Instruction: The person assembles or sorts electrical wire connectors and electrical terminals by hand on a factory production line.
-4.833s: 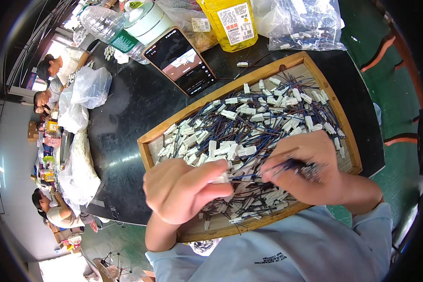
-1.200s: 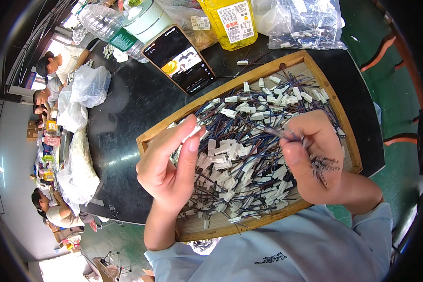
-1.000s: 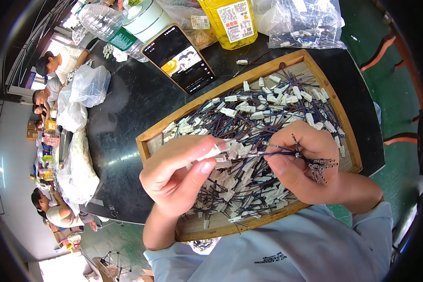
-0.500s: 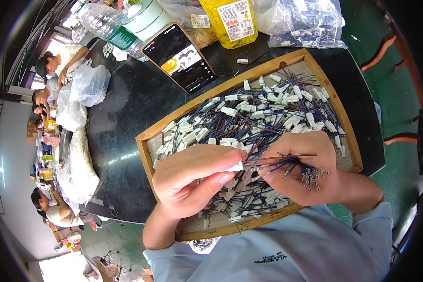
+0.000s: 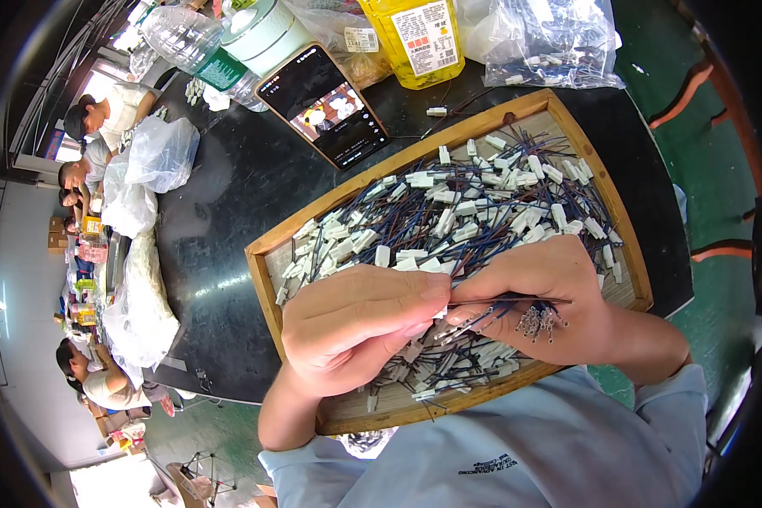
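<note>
My left hand (image 5: 360, 326) pinches a small white plastic connector (image 5: 441, 312), of which only a sliver shows between thumb and forefinger. Close beside it, my right hand (image 5: 559, 309) is closed around a bundle of thin dark wires (image 5: 540, 320) with bare metal crimp ends fanned out by the palm. One brown wire (image 5: 516, 300) lies straight across the right fingers toward the left fingertips. Whether its tip is inside the connector is hidden. Beneath both hands, a wooden-rimmed tray (image 5: 258, 275) holds many white connectors with blue and brown wires.
Beyond the tray, a phone (image 5: 322, 106) leans on a pale green lidded container (image 5: 267, 38), near a clear bottle (image 5: 196, 46) and a yellow jug (image 5: 415, 42). A plastic bag of parts (image 5: 552, 42) lies at the back right. Several people work along the left side.
My hands have come closer together, and the left fingers now cover more of the connector. The wire bundle has shifted slightly left. The picture on the phone differs.
</note>
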Demonstrator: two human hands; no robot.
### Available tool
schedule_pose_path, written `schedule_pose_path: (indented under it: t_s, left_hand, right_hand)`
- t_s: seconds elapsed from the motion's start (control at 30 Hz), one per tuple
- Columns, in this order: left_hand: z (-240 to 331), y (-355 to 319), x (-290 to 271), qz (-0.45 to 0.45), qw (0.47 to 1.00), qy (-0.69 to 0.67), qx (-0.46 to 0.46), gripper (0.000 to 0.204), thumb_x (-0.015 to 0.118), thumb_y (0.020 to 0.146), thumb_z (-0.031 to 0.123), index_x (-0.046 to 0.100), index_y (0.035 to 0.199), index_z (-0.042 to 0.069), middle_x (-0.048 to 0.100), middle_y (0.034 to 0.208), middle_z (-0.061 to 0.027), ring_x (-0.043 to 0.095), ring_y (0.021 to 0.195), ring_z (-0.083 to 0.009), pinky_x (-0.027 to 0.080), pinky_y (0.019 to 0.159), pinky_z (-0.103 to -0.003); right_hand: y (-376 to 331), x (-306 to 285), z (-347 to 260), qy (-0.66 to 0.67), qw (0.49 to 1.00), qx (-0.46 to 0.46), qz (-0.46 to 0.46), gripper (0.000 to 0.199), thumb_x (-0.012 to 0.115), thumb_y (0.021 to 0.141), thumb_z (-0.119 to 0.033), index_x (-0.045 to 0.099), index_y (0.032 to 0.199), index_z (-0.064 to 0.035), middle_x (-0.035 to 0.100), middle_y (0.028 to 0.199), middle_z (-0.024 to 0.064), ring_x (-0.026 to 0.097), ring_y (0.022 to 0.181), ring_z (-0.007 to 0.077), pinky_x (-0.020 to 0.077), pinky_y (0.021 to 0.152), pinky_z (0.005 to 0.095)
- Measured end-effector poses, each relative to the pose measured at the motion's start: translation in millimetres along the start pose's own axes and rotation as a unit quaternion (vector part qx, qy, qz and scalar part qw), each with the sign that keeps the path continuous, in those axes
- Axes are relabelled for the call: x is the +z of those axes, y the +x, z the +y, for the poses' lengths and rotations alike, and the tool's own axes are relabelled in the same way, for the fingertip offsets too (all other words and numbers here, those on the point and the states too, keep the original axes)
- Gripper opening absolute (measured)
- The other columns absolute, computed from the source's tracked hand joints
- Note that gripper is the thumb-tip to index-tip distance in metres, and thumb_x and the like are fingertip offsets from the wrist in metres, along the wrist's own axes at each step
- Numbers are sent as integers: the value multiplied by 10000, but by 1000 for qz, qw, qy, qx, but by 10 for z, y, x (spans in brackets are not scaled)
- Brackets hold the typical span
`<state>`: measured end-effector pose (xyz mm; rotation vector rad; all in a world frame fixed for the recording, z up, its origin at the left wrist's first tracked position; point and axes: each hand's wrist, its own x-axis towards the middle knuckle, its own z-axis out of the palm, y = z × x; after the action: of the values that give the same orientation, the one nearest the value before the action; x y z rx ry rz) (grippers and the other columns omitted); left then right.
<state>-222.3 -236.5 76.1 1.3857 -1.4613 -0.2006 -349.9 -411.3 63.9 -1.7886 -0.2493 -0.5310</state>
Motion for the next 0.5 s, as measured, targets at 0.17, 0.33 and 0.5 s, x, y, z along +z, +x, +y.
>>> schedule_pose_path:
  t_s: [0.17, 0.33, 0.5]
  left_hand:
    - [55, -13, -65, 72, 997, -18, 1, 261, 642, 690, -130, 646, 948, -85, 666, 870, -217, 673, 822, -311, 536, 721, -364]
    - [46, -39, -73, 112, 993, -27, 1, 246, 618, 721, -126, 639, 963, -86, 666, 862, -212, 674, 826, -309, 535, 722, -361]
    - [-24, -62, -84, 137, 989, -64, -8, 267, 600, 749, -123, 616, 1013, -82, 666, 875, -214, 674, 830, -298, 531, 717, -342]
  right_hand:
    - [3, -132, -110, -7, 1000, 24, -8, 127, 677, 773, -31, 645, 889, 12, 660, 762, 98, 649, 647, 161, 485, 571, 244]
    - [-17, -160, -164, 1, 998, 59, 39, 157, 671, 790, -21, 637, 939, 17, 656, 803, 86, 643, 704, 105, 491, 609, 215]
    - [3, -146, -228, -11, 992, 105, 69, 160, 674, 794, -17, 650, 949, 20, 654, 786, 69, 622, 690, 63, 463, 559, 169]
